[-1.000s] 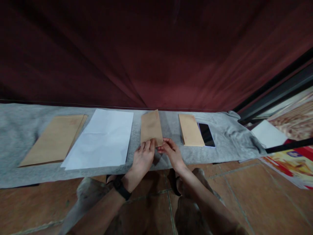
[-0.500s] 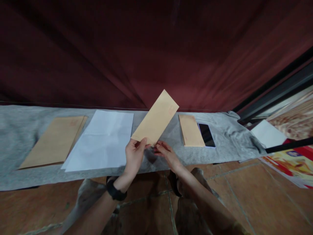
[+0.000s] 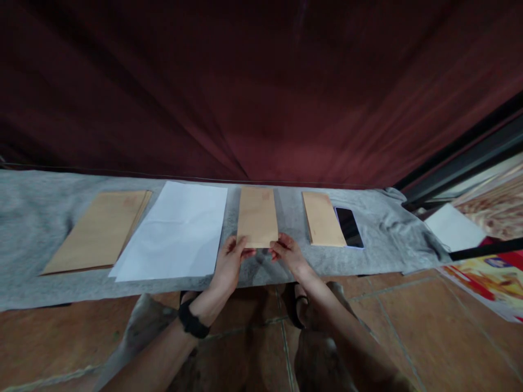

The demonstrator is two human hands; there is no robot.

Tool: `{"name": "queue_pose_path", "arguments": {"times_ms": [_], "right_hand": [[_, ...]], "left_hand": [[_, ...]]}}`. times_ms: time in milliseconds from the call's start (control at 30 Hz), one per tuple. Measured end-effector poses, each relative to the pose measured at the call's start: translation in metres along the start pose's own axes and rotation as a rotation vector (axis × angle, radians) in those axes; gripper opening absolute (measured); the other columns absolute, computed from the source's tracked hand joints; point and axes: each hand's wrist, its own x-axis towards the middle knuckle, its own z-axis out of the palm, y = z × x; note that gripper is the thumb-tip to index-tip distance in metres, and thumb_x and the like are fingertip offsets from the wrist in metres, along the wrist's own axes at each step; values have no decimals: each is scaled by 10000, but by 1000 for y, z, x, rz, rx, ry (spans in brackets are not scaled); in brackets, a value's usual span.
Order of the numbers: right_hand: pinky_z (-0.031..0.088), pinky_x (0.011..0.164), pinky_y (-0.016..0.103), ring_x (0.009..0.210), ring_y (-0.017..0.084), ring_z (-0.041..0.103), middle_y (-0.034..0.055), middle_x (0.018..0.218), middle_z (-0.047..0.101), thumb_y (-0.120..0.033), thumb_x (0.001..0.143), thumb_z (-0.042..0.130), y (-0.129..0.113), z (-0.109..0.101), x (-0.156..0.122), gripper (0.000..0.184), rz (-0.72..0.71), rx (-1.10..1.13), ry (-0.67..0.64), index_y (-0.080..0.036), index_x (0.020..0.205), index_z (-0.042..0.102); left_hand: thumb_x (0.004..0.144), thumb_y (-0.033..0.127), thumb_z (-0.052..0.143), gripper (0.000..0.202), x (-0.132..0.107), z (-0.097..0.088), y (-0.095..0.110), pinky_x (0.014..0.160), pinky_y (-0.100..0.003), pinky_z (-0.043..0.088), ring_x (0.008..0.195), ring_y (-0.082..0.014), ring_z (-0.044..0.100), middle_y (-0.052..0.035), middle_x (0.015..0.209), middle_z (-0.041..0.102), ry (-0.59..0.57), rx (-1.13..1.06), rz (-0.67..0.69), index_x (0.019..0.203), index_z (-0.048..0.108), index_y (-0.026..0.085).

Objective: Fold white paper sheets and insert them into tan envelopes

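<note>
A narrow brown envelope (image 3: 257,216) lies lengthwise over the grey cloth (image 3: 32,218), its far end pointing at the curtain. My left hand (image 3: 229,261) pinches its near left corner, and my right hand (image 3: 288,252) pinches its near right corner. Both hands are closed on it. A black band sits on my left wrist. To the left lies a large white sheet (image 3: 175,231), and beyond that a stack of large brown envelopes (image 3: 100,231). To the right is a stack of narrow brown envelopes (image 3: 324,219).
A black phone (image 3: 350,227) lies beside the narrow stack on the cloth. A dark red curtain (image 3: 261,87) hangs behind. My knees and the brown tiled floor (image 3: 429,321) are below. A white paper (image 3: 453,227) and a colourful printed sheet (image 3: 486,277) lie at the right.
The narrow envelope was lifted and tilted to the right half a second ago; now it is lowered and straightened over the cloth, with both hands at its near corners.
</note>
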Motion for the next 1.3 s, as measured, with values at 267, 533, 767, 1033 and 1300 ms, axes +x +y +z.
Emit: {"name": "queue_pose_path", "arguments": {"times_ms": [267,533,767,1033,1300], "right_hand": [[483,468,202,511,94,518,-63,622,594,-362,731,721,3,-8,0,205,82,-159,-18,-222,807,592],[508,458,218,504,110,560,-67,621,612,-328,719,717,10,-8,0,209,127,-175,29,-228,860,600],[502,437,207,467,103,552,-85,578,594,-312,704,705,15,-4,2,237,138,-143,117,-217,893,599],[502,439,217,483,116,580,-69,627,634,-345,712,699,18,-4,-1,327,106,-164,111,-221,994,589],[439,391,212,442,111,528,-61,639,624,-256,774,617,9,-4,-1,281,114,-322,96,-221,1052,597]], "left_hand": [[658,491,811,482,-1,-24,-7,431,-234,475,487,-144,619,33,606,655,-109,300,-87,931,553,189],[752,400,746,613,-8,-28,-9,391,-229,433,402,-145,588,105,603,598,-13,304,-105,1229,404,225],[943,317,528,221,-30,-35,-15,660,-305,558,705,-182,690,-9,788,689,-118,816,481,1126,598,215],[974,386,553,644,-54,-35,-48,1196,-483,376,1458,-332,426,-215,1561,461,-414,1578,976,1509,414,55],[968,456,533,724,-53,-36,-56,1253,-543,255,1513,-330,338,-221,1611,374,-417,1728,946,1551,368,59]]}}
